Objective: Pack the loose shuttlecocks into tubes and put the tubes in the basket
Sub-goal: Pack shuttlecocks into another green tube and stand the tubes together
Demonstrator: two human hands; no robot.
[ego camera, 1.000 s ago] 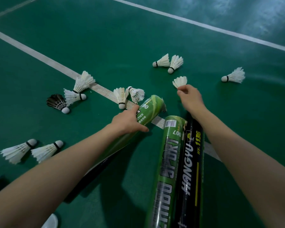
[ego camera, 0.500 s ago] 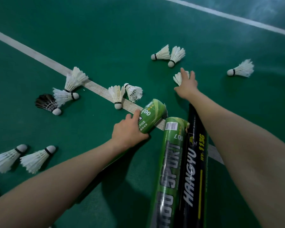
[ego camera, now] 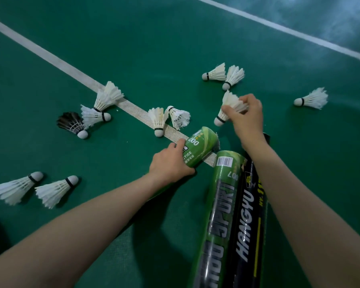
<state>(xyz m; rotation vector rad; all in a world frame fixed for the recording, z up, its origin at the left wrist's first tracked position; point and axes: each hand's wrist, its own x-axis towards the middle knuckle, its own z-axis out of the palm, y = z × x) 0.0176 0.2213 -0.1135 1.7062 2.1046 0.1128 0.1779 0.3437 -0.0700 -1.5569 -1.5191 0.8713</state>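
right hand (ego camera: pixel 246 119) now pinches feathered shuttlecock (ego camera: pixel 229 100) | left hand (ego camera: pixel 170 163) grips glossy tube (ego camera: pixel 203 145)

On the floor (ego camera: pixel 146 48), white shuttlecocks (ego camera: pixel 312 98) lie scattered both sides of the line (ego camera: pixel 50 59), a black shuttlecock (ego camera: pixel 71 123) near it; a green tube (ego camera: pixel 222 204) and black tube (ego camera: pixel 247 215) cross it.

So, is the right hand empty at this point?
No, the right hand pinches a white shuttlecock by its feathers, cork end pointing down.
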